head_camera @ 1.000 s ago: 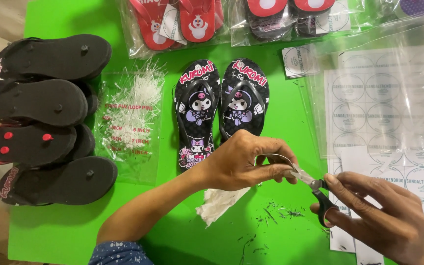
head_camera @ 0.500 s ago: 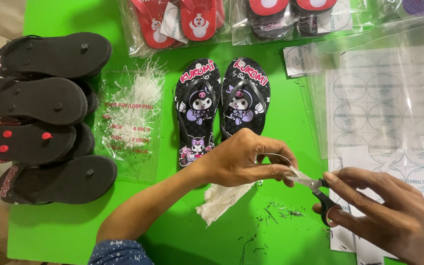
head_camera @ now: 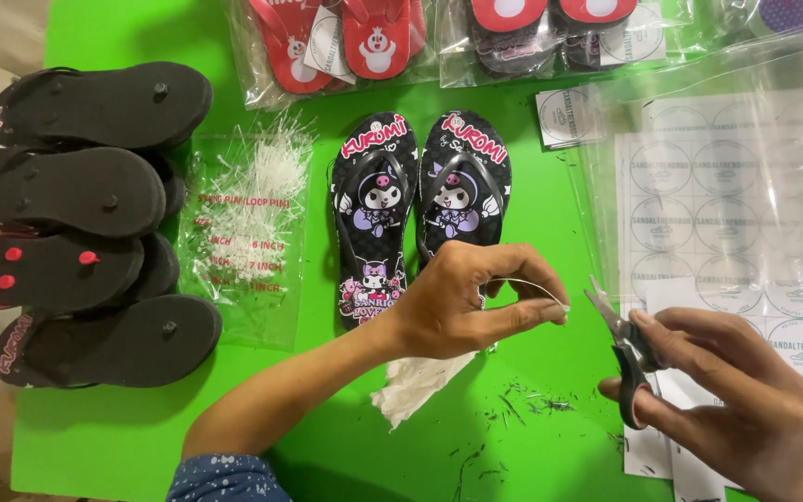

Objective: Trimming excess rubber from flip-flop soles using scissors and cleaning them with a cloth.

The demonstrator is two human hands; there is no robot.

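A bright green table [head_camera: 141,437] fills the view. The left hand [head_camera: 462,302] pinches a thin clear plastic loop [head_camera: 527,286] between thumb and forefinger. Just right of it, the right hand [head_camera: 727,395] grips small black scissors [head_camera: 626,349], blades slightly parted. Above the left hand lies a black cartoon-printed sandal pair [head_camera: 420,200]. Right of the scissors lie white sheets of round labels [head_camera: 736,232]; far left, a clear bag of white pins [head_camera: 248,228].

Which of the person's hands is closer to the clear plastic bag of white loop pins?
Left. The left hand pinches a thin loop just right of the clear plastic bag of white loop pins; the right hand, holding small scissors, is farther right.
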